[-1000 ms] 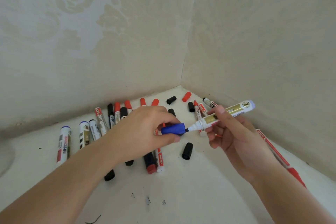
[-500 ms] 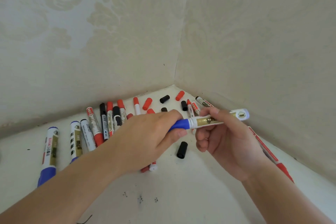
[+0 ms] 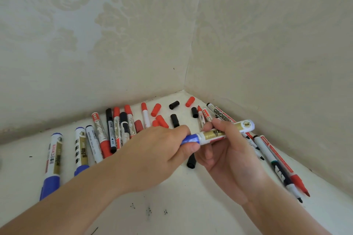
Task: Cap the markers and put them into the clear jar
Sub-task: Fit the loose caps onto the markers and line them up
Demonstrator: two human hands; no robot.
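head view: the left hand (image 3: 158,156) pinches the blue cap (image 3: 191,138), which sits on the end of the white and gold marker (image 3: 225,132). the right hand (image 3: 227,150) grips that marker's barrel above the white table (image 3: 191,206). loose red and black caps and other markers lie near the wall corner. no clear jar shows.

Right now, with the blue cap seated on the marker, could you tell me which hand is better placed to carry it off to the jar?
Probably the right hand: it grips the blue marker by the barrel, while the left hand only pinches the blue cap. The jar is not in view.
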